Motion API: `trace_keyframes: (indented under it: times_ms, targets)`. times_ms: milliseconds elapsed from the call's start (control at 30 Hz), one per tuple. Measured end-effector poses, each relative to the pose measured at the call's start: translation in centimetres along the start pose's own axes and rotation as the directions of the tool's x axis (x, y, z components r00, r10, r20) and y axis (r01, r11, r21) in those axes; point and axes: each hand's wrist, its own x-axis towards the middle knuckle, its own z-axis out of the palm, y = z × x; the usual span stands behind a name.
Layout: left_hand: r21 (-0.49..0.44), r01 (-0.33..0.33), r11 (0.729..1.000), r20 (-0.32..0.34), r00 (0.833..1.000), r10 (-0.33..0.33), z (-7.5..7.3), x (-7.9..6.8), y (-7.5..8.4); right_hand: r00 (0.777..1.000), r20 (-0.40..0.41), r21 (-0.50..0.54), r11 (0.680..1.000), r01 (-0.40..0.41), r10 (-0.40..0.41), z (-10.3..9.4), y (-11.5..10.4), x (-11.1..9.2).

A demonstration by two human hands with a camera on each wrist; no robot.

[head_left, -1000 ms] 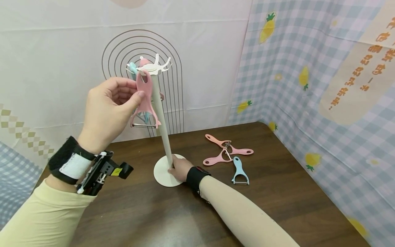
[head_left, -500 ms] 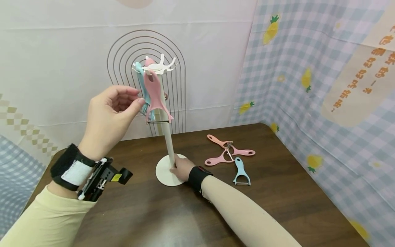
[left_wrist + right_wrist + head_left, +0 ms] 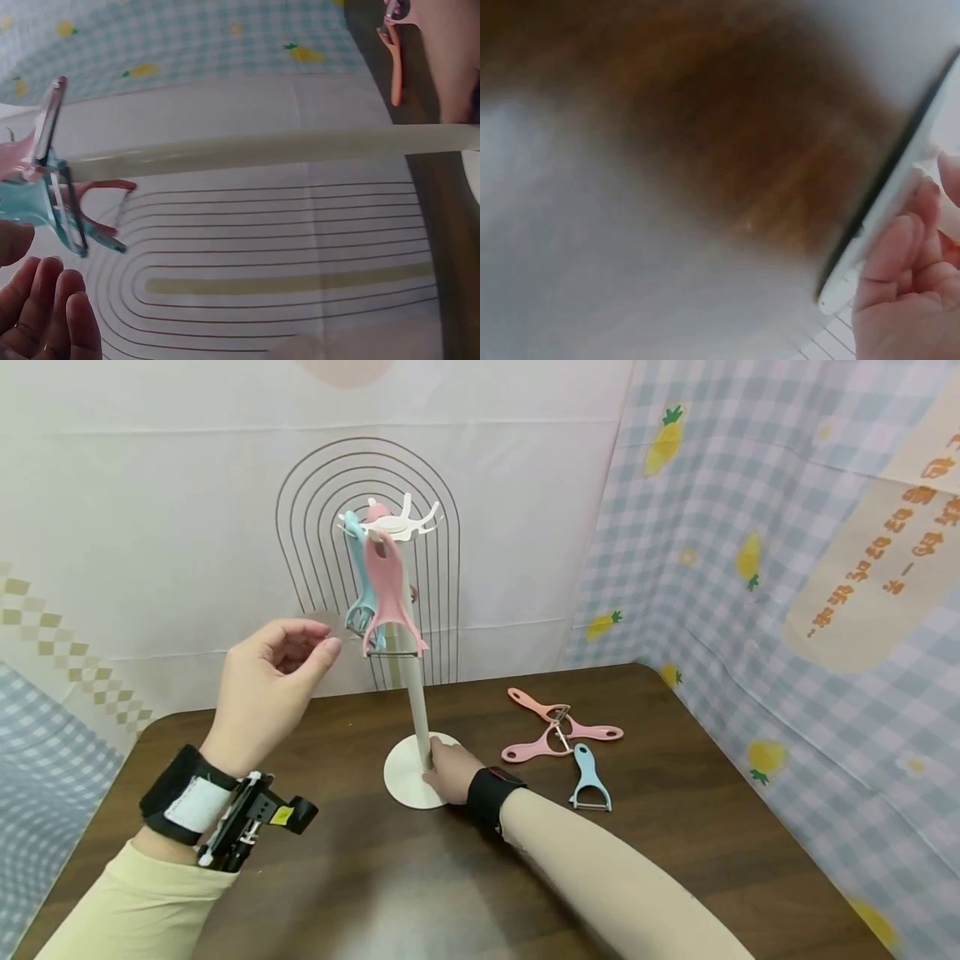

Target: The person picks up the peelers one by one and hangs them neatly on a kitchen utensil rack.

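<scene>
A white stand (image 3: 416, 697) with a ring of curved hooks rises from a round base (image 3: 403, 775). On its hooks hang a pink peeler (image 3: 387, 578) in front, a light blue peeler (image 3: 358, 558) beside it, and another pink peeler (image 3: 378, 510) mostly hidden behind. Left of the blue peeler is my left hand (image 3: 268, 683), apart from it, fingers loosely bent and holding nothing. The left wrist view shows its fingertips (image 3: 46, 281) just below the peelers. My right hand (image 3: 453, 773) grips the stand low down, at the pole's foot and the base.
On the dark wooden table (image 3: 330, 877), right of the stand, lie an orange peeler (image 3: 532, 702), two pink peelers (image 3: 600, 732) touching near their blades, and a light blue peeler (image 3: 587, 763). Behind hangs a white cloth (image 3: 510, 527); a checked cloth (image 3: 697, 602) covers the right side.
My left hand has let go of the front pink peeler, which now hangs free from its hook, and has drawn left and down. My right hand keeps its hold on the stand.
</scene>
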Motion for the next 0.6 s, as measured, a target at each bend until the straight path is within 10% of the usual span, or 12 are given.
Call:
trace_keyframes:
  times_ms: [267,600]
  targets:
    - [0.016,0.083,0.996,0.133,0.987,-0.085,1.8,-1.5,-2.9,0.998,0.039,-0.014,0.999,0.046,-0.046,-2.3,0.8,-1.9]
    - [0.139,0.160,0.977,0.304,0.932,-0.196,5.7,-4.6,-7.5,0.998,-0.012,-0.247,0.967,0.058,-0.063,-5.7,3.9,-4.8]
